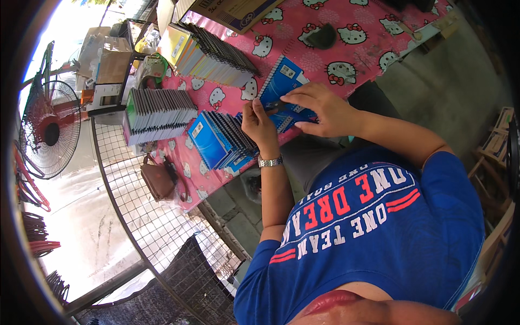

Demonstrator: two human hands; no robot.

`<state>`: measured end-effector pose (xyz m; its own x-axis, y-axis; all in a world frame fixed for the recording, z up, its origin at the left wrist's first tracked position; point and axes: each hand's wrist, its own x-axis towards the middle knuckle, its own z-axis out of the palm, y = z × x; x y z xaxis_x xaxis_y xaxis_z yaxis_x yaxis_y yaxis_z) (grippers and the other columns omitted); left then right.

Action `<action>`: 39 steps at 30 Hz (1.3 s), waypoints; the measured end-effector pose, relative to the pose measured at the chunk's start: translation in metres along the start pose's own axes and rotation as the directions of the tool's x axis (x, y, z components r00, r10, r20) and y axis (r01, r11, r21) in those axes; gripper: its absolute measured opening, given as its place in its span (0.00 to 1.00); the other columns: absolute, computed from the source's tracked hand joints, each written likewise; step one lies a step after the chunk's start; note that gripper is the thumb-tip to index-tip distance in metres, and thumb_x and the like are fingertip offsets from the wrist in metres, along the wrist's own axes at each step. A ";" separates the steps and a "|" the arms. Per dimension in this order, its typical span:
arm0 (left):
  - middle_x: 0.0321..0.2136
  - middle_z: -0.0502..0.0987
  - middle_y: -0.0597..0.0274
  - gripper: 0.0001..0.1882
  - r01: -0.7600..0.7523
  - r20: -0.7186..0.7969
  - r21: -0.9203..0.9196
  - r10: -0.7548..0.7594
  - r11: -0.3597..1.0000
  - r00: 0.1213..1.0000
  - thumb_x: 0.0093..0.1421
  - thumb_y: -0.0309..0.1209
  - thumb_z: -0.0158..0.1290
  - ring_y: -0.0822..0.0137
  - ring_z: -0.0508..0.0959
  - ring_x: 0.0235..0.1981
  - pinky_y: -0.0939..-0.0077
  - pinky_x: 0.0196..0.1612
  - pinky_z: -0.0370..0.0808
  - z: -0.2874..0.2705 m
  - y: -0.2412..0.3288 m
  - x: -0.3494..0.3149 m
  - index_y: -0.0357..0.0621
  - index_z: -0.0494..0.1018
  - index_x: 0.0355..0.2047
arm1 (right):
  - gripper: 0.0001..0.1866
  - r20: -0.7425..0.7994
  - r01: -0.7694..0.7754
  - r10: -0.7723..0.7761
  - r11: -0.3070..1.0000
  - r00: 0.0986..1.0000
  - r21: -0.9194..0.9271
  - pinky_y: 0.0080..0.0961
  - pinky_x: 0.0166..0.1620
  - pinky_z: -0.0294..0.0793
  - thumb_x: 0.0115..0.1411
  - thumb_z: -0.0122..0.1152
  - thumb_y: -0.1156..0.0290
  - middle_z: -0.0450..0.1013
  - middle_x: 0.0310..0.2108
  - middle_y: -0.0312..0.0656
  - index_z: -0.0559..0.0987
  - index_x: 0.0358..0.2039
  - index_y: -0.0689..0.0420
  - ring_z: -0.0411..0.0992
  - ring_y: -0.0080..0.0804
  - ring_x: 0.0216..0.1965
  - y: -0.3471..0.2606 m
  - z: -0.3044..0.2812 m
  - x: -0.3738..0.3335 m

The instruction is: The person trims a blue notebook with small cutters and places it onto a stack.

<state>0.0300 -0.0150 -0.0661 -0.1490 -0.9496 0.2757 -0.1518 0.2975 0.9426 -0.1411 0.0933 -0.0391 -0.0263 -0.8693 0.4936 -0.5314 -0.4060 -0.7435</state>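
A blue spiral-bound notebook [282,77] lies before me on the pink table, partly covered by my hands. My left hand [260,127], with a metal watch at its wrist, is closed with the thumb up beside the spiral edge. A small dark tool [275,106] pokes out from its fingertips over the cover; its exact kind is hard to make out. From the right, my right hand [324,110] reaches across the notebook, fingers apart, with one fingertip close to the dark tool. Left of my left hand stands a stack of blue spiral notebooks [208,142].
More notebook stacks [160,112] stand at the left, with a taller spiral-bound row [216,57] behind. A cardboard box [230,13] sits at the far edge. A dark green object [322,37] lies on the patterned tablecloth [292,43]. A brown bag [158,180] rests at the left edge, near a fan [51,132].
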 end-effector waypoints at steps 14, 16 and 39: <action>0.31 0.79 0.62 0.05 0.031 0.023 -0.161 -0.028 0.986 0.999 0.65 0.20 0.52 0.75 0.78 0.31 0.81 0.32 0.78 -0.009 -0.010 -0.008 0.33 0.74 0.40 | 0.29 0.066 0.133 -0.120 0.956 0.991 -0.263 0.40 0.57 0.68 0.51 0.67 0.67 0.72 0.51 0.47 0.75 0.55 0.59 0.70 0.45 0.51 -0.014 0.014 0.020; 0.32 0.79 0.62 0.06 -0.074 -0.038 -0.142 0.069 0.987 0.997 0.63 0.17 0.51 0.73 0.79 0.33 0.78 0.35 0.78 -0.004 -0.009 -0.013 0.32 0.74 0.40 | 0.27 0.112 0.037 -0.024 0.993 0.993 -0.112 0.37 0.54 0.70 0.54 0.65 0.67 0.72 0.50 0.46 0.74 0.55 0.60 0.72 0.42 0.48 -0.011 0.017 0.017; 0.40 0.77 0.49 0.11 -0.365 0.253 0.869 0.332 0.335 0.909 0.57 0.29 0.52 0.49 0.75 0.44 0.58 0.49 0.71 -0.085 0.081 0.064 0.39 0.75 0.40 | 0.16 -0.357 -0.408 0.200 0.384 0.913 -0.829 0.43 0.49 0.71 0.60 0.56 0.65 0.72 0.43 0.50 0.77 0.46 0.58 0.71 0.51 0.47 0.285 -0.183 -0.002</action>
<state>0.0910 -0.0605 0.0436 -0.4333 -0.7391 0.5158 -0.8454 0.5317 0.0516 -0.4476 0.0310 -0.1700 -0.4322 -0.7741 0.4627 -0.8947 0.4323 -0.1125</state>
